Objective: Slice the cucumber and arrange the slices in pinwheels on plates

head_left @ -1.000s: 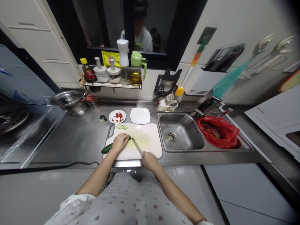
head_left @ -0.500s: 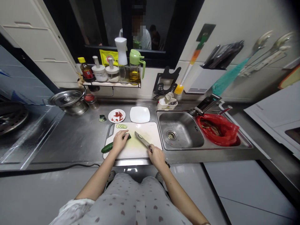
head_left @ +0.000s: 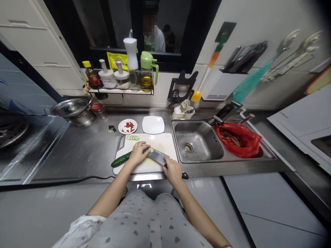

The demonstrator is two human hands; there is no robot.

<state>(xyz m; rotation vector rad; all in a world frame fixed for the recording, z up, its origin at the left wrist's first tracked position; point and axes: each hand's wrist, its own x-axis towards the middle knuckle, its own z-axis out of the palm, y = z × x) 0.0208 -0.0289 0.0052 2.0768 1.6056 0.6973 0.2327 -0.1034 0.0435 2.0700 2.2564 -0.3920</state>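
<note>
A dark green cucumber (head_left: 121, 160) lies slantwise on the white cutting board (head_left: 165, 144), its left end at the board's edge. My left hand (head_left: 139, 153) is closed around its right part, fingertips near the blade. In my right hand (head_left: 173, 170) is the black handle of a knife (head_left: 158, 157), whose broad blade points up and left beside the cucumber's cut end. One pale round slice (head_left: 151, 150) rests at the blade. Several cucumber slices (head_left: 132, 137) overlap in a row at the board's upper left.
Behind the board are a plate of chopped red pieces (head_left: 127, 126) and a square white plate (head_left: 153, 124). To the right is a sink (head_left: 198, 141) with a red bag (head_left: 240, 143) beyond it. A lidded pot (head_left: 73, 112) stands at left, below a condiment shelf (head_left: 121, 91).
My left hand has moved slightly right with the cucumber. The knife has turned so its blade face shows and now meets the cucumber's end, where a slice shows.
</note>
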